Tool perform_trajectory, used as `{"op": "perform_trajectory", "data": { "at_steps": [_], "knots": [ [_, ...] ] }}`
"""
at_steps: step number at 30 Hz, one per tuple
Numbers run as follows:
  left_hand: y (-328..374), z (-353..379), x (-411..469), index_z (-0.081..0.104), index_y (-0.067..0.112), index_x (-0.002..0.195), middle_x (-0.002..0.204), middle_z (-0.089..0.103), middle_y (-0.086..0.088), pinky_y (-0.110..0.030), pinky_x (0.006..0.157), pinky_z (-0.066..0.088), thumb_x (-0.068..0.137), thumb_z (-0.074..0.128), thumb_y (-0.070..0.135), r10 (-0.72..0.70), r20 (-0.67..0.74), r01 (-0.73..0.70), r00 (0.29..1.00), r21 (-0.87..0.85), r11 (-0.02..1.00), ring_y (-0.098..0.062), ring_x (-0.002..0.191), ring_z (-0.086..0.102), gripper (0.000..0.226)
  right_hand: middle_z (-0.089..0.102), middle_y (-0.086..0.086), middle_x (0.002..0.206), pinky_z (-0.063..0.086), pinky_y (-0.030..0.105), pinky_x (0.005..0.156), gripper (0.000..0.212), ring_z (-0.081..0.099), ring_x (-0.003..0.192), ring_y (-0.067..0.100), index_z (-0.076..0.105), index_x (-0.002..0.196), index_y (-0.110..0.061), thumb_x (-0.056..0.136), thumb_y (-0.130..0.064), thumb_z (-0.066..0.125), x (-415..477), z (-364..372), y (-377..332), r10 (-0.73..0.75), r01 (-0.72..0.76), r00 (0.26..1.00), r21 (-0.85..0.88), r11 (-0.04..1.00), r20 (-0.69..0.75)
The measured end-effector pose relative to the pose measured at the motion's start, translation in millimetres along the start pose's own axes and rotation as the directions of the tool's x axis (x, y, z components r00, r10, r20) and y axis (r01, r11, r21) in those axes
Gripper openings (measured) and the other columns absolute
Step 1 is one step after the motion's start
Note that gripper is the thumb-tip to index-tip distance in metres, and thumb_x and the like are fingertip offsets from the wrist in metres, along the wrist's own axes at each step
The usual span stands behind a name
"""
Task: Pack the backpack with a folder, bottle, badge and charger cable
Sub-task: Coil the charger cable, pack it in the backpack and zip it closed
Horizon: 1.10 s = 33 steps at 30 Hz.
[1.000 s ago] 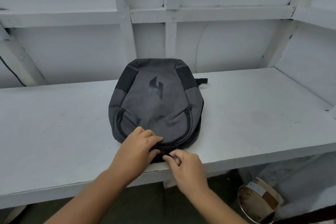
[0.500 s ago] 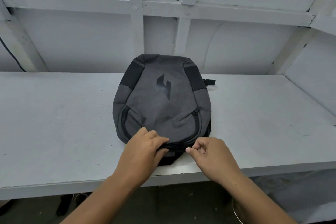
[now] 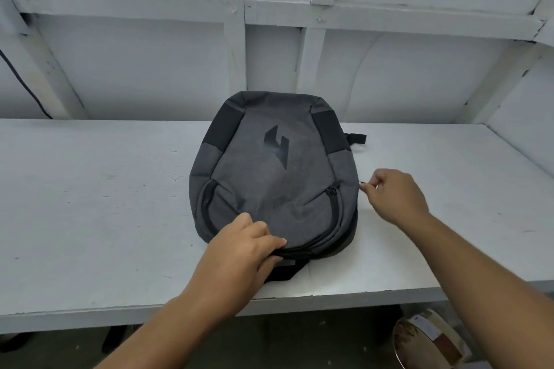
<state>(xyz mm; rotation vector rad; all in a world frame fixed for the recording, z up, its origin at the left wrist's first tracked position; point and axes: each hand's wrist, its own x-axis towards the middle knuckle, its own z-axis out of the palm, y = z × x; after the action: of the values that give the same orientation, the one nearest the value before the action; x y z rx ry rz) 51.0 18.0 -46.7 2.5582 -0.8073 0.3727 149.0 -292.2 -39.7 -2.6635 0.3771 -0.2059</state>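
Observation:
A dark grey backpack (image 3: 275,177) with a black logo lies flat on the white shelf (image 3: 96,207), its top end toward me. My left hand (image 3: 239,252) grips the near edge of the backpack by the main zip line. My right hand (image 3: 395,195) pinches the zip pull at the bag's right side, level with the front pocket. A black strap (image 3: 287,271) sticks out under the near edge. No folder, bottle, badge or charger cable shows anywhere in view.
White wooden framing and a wall (image 3: 239,48) stand right behind the backpack. A black cable (image 3: 24,84) runs down the wall at far left. Below the shelf's front edge at right sits a round tin (image 3: 425,341). Bare shelf lies on both sides of the bag.
My right hand has travelled from the near middle of the bag up around its right side with the zip pull. My left hand stays clamped on the near edge.

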Motion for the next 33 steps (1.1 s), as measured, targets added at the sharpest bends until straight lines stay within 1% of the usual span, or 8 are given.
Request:
{"op": "perform_trajectory", "data": {
  "at_steps": [8,11,14,16,18,20,25,33],
  "knots": [
    [7.4,5.9,-11.7,0.077,0.026,0.11,0.084,0.064,0.013,-0.025,0.056,0.047,0.078,0.084,0.032,0.08,0.0,-0.08,0.997,0.001,0.997,-0.011,0.075,0.049,0.033,0.066,0.004,0.085,0.044,0.031,0.067,0.021,0.06,0.077,0.026,0.075,0.097,-0.018,0.088,-0.037,0.073,78.7,29.4,-2.2,0.038,-0.036,0.999,0.069,0.997,-0.036],
    [3.3,8.1,-16.6,0.074,0.027,0.115,0.089,0.063,0.014,-0.028,0.061,0.05,0.082,0.081,0.033,0.08,-0.011,-0.08,0.997,-0.02,0.997,-0.011,0.078,0.05,0.034,0.067,0.005,0.086,0.045,0.031,0.071,0.031,0.061,0.082,0.025,0.071,0.114,-0.016,0.087,-0.032,0.073,76.0,36.1,6.5,0.013,-0.01,0.999,0.112,0.994,-0.031],
    [-0.5,11.7,-20.6,0.073,0.026,0.118,0.093,0.063,0.014,-0.031,0.064,0.051,0.085,0.077,0.033,0.094,-0.016,-0.095,0.995,-0.044,0.995,-0.012,0.08,0.05,0.034,0.059,0.009,0.116,0.048,0.036,0.08,0.059,0.058,0.097,0.025,0.052,0.136,-0.019,0.083,-0.022,0.078,74.0,31.0,14.8,-0.143,0.143,0.99,0.04,0.989,-0.021],
    [-1.2,12.8,-20.2,0.073,0.027,0.117,0.092,0.062,0.014,-0.031,0.064,0.051,0.085,0.076,0.033,0.104,-0.013,-0.104,0.995,-0.043,0.994,-0.012,0.08,0.051,0.032,0.046,0.007,0.142,0.048,0.043,0.098,0.079,0.051,0.124,0.029,0.04,0.147,-0.024,0.079,-0.017,0.08,77.3,23.0,11.9,-0.401,0.402,0.916,-0.074,0.913,0.028],
    [-2.5,14.0,-18.9,0.073,0.027,0.116,0.092,0.063,0.014,-0.031,0.064,0.051,0.086,0.075,0.033,0.114,-0.011,-0.114,0.993,-0.039,0.993,-0.013,0.08,0.051,0.031,0.033,0.004,0.159,0.039,0.045,0.111,0.087,0.037,0.143,0.03,0.036,0.153,-0.028,0.078,-0.015,0.08,84.2,16.7,4.6,-0.666,0.679,0.733,-0.221,0.7,0.14],
    [-4.0,14.8,-18.6,0.074,0.026,0.116,0.092,0.063,0.014,-0.031,0.064,0.051,0.088,0.073,0.033,0.12,-0.01,-0.12,0.993,-0.052,0.991,-0.013,0.08,0.051,0.029,0.018,-0.001,0.167,0.025,0.045,0.12,0.085,0.019,0.153,0.024,0.03,0.155,-0.034,0.085,-0.014,0.074,86.6,11.6,-5.0,-0.722,0.774,0.632,-0.284,0.567,0.281],
    [-19.6,11.1,-27.6,0.074,0.03,0.116,0.095,0.064,0.017,-0.027,0.066,0.05,0.092,0.059,0.04,0.126,-0.007,-0.126,0.992,-0.054,0.99,-0.009,0.083,0.051,0.03,0.024,-0.005,0.165,0.005,0.049,0.119,0.075,0.014,0.154,0.014,0.035,0.151,-0.041,0.09,-0.015,0.069,76.3,6.3,-5.8,-0.705,0.765,0.643,-0.303,0.569,0.299],
    [-118.4,-40.5,-41.3,0.076,0.037,0.106,0.108,0.069,0.022,-0.024,0.069,0.054,0.088,0.058,0.042,-0.006,0.005,0.005,1.0,0.087,0.996,-0.004,0.098,0.052,0.025,0.064,0.005,0.124,0.032,0.051,0.111,0.066,0.059,0.122,0.023,0.066,0.128,-0.028,0.07,-0.059,0.073,20.7,-5.7,-14.4,-0.796,0.813,0.557,-0.355,0.462,0.239]
  ]
}}
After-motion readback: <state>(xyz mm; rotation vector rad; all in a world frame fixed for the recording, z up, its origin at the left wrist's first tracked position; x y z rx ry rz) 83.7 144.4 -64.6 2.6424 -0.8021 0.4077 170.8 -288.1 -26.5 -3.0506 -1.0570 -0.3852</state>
